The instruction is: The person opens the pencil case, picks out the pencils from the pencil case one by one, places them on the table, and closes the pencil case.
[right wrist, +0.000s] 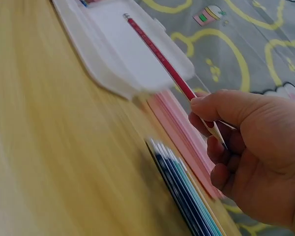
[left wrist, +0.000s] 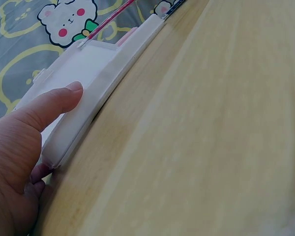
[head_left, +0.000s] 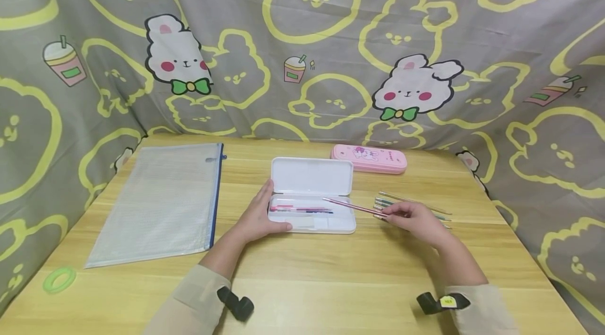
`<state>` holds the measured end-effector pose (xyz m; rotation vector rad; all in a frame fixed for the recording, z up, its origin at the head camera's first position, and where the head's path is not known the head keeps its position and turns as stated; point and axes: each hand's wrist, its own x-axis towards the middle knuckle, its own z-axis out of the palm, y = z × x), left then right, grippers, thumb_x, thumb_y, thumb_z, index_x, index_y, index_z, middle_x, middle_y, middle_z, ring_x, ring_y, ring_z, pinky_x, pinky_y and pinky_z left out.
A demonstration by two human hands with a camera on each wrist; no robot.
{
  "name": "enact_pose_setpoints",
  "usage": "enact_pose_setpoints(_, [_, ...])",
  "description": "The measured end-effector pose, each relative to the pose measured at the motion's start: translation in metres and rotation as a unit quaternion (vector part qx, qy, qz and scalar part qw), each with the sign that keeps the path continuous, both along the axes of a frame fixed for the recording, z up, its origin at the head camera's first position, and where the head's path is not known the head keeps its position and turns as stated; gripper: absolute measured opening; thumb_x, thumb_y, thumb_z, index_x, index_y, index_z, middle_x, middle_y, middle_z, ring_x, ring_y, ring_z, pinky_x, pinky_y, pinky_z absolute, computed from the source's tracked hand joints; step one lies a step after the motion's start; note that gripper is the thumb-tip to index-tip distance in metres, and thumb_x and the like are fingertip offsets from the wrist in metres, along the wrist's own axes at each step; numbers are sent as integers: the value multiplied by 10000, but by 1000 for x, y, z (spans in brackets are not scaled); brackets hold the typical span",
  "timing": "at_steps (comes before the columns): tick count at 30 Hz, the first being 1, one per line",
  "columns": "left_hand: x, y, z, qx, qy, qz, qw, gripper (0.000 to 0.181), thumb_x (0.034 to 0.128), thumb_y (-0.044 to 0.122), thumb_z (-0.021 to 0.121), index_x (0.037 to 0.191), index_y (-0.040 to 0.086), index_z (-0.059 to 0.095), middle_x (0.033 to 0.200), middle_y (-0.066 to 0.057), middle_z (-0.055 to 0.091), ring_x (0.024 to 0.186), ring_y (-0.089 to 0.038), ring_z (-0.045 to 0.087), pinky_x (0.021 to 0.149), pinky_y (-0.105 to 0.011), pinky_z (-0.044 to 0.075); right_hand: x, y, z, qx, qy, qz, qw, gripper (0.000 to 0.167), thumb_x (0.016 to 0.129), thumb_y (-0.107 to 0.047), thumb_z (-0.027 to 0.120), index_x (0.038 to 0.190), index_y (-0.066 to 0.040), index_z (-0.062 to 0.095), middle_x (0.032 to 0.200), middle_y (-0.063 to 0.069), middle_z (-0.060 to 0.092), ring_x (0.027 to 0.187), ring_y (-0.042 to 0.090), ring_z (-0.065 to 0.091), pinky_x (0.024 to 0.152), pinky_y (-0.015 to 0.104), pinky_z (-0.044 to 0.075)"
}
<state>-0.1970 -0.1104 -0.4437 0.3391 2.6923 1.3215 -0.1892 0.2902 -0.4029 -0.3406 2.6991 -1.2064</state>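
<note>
A white pencil case (head_left: 312, 175) lies with its lid raised at the middle of the table. Inside it are a few slim pink, red and dark blue pens or pencils (head_left: 302, 210) and a pale flat piece. My left hand (head_left: 257, 215) grips the case's left end, the thumb over its front rim. Between thumb and fingers, my right hand (head_left: 418, 222) pinches a red pencil (right wrist: 160, 56) near its sharpened end. The pencil's eraser end points left over the open case. Several other pencils (right wrist: 179, 184), dark blue, teal and yellowish, lie beneath and beside that hand.
Behind the white case is a closed pink pencil case (head_left: 378, 159) with a rabbit picture. A mesh zip pouch (head_left: 160, 203) with a blue edge lies at left, and a green ring (head_left: 59, 280) near the table's left edge. A patterned curtain (head_left: 326, 83) borders the table.
</note>
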Motion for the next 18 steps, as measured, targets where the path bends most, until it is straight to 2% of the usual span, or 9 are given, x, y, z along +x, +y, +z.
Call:
enact_pose_setpoints(7, [0, 0, 1, -4, 30, -31, 10000, 1299, 672, 432, 872, 1579, 67, 18, 1666, -116, 4, 1534, -331, 35, 1233, -525, 124, 21, 33, -1, 222, 291, -343, 9987, 230, 921, -163, 673, 1090, -14, 716, 940, -7, 671, 769, -13, 501, 653, 200, 465])
enact_pose_setpoints(14, [0, 0, 1, 9, 32, -30, 10000, 1306, 668, 433, 874, 1580, 73, 11, 1666, -118, 2, 1533, -334, 35, 1232, -528, 124, 39, 57, -5, 328, 36, -519, 9981, 280, 952, -211, 634, 1141, -13, 694, 1024, 0, 677, 832, -40, 520, 712, 185, 472])
enact_pose_setpoints(18, [0, 0, 1, -1, 33, -34, 10000, 1304, 670, 434, 872, 1581, 74, 11, 1666, -114, -1, 1534, -333, 35, 1232, -528, 124, 47, 70, -9, 586, 96, -608, 9964, 277, 960, -235, 624, 1150, -48, 699, 1028, -10, 671, 822, -32, 513, 704, 194, 459])
